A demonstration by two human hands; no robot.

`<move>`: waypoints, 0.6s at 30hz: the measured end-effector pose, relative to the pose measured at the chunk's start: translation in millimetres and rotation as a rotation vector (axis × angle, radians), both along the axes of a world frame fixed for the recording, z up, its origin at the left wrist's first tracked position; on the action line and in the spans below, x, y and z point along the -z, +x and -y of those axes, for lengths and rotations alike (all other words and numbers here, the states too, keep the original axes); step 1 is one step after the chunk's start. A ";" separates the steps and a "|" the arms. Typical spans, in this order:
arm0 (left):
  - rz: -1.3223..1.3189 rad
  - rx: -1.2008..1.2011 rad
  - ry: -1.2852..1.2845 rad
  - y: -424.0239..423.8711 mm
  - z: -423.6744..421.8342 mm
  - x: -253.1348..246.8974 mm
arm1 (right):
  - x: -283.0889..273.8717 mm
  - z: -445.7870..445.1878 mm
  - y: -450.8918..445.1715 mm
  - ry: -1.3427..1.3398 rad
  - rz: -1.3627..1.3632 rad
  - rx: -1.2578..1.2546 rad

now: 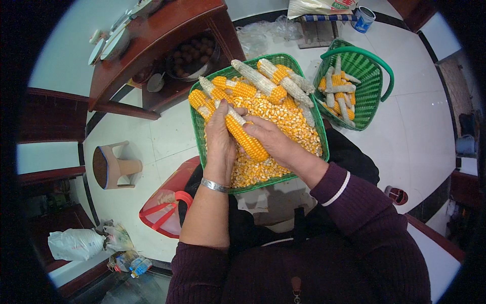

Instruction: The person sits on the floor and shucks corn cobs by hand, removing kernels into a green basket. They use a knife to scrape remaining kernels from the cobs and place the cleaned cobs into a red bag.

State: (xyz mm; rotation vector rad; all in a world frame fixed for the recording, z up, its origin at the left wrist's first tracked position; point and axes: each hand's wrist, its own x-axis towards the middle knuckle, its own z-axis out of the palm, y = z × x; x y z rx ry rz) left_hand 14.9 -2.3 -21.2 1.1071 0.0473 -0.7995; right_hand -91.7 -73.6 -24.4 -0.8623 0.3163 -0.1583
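Over a green woven basket [198, 144] in front of me, my left hand [220, 138] grips a yellow corn cob [246, 138] along its left side. My right hand [269, 138] presses on the same cob from the right, thumb against its kernels. The cob's far part is stripped pale, while its near end keeps full rows. Loose corn kernels [292, 133] fill the basket beneath both hands. Several partly shelled cobs [262, 81] lie across the far side of the basket, some mostly bare. The cob's underside is hidden by my fingers.
A green handled basket [370, 76] at the right holds several cobs [338, 91]. A stool [117, 165] and a red bag [163, 212] stand at the left. Behind is a dark red wooden table [163, 45] with bowls [115, 41]. A can [363, 19] stands far right.
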 end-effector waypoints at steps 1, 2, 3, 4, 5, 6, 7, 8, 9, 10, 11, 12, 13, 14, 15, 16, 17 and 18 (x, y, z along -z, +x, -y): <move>0.012 0.004 0.013 -1.4 -0.3 -1.0 | 1.6 0.8 -0.4 0.030 -0.013 -0.037; 0.024 0.007 0.026 -4.0 0.2 -2.6 | 2.5 0.5 -0.1 0.019 -0.011 -0.043; 0.036 0.013 0.039 -5.8 1.0 -4.1 | 2.5 0.6 -0.1 0.008 -0.009 -0.047; 0.039 0.019 0.046 -5.6 1.1 -6.6 | 1.7 0.7 0.0 -0.003 -0.008 -0.051; 0.043 0.026 0.053 -4.9 0.9 -9.5 | -0.2 1.7 -0.8 0.047 0.004 -0.052; 0.046 0.029 0.061 -3.6 -0.5 -10.5 | -6.5 2.7 -1.2 0.098 0.016 -0.055; 0.051 0.023 0.056 -1.9 -1.5 -10.1 | -10.1 3.7 -1.4 0.148 0.027 -0.059; 0.056 0.017 0.052 0.2 -2.0 -9.5 | -10.1 5.0 -1.3 0.182 0.042 -0.070; 0.061 0.011 0.048 1.3 -2.3 -9.4 | -10.1 6.7 -1.2 0.216 0.056 -0.082; 0.062 -0.003 0.047 1.2 -2.3 -10.1 | -10.4 7.5 -1.3 0.249 0.071 -0.093; 0.062 -0.017 0.047 0.7 -1.9 -11.5 | -12.0 7.2 -1.6 0.187 0.075 -0.082; 0.062 -0.029 0.048 0.0 -1.7 -12.0 | -14.2 6.6 -2.5 0.126 0.079 -0.070; 0.059 -0.038 0.052 -0.5 -1.9 -11.9 | -15.4 5.8 -3.3 0.064 0.082 -0.059; 0.056 -0.047 0.056 -1.0 -2.3 -11.6 | -15.4 4.8 -3.7 0.018 0.064 -0.055; 0.054 -0.052 0.058 -1.4 -1.6 -12.3 | -16.7 4.5 -4.4 -0.031 0.046 -0.047; 0.047 -0.047 0.051 -1.2 -1.1 -10.8 | -17.7 4.1 -4.9 -0.080 0.028 -0.041; 0.041 -0.043 0.045 -0.6 -1.0 -7.3 | -16.3 3.4 -5.2 -0.079 0.014 -0.030; 0.036 -0.039 0.040 -0.5 -0.8 -5.9 | -12.4 2.1 -5.0 -0.077 0.001 -0.021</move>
